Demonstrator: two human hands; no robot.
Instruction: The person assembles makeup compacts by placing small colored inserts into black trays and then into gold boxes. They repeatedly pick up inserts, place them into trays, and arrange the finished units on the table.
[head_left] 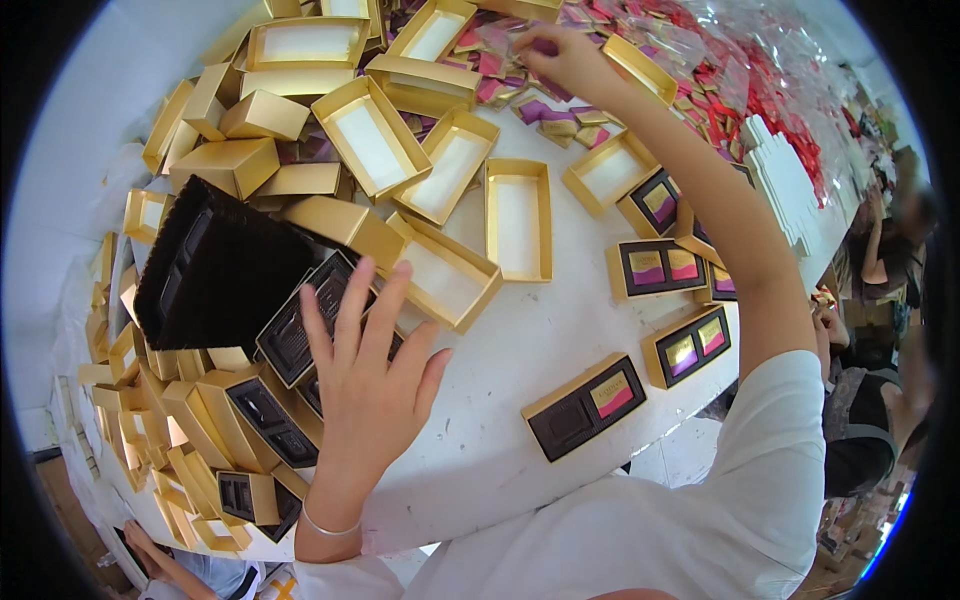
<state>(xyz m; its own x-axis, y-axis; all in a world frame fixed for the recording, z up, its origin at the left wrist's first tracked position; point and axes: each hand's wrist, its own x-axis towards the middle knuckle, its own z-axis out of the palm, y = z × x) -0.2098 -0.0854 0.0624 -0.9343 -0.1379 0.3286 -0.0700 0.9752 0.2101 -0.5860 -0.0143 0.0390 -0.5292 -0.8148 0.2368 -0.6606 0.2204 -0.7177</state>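
Right grip (568,64): pinches purple piece (545,46), upper centre.
Left grip (375,400): splayed over black tray (284,346), centre-left.
Box (562,425): face-up, cavity reachable.

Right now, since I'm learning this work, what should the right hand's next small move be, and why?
Perhaps bring the purple piece that the right hand seems to pinch to the empty slot in the half-filled box: it holds just one pink-and-gold piece, while the box beside it has both slots filled.
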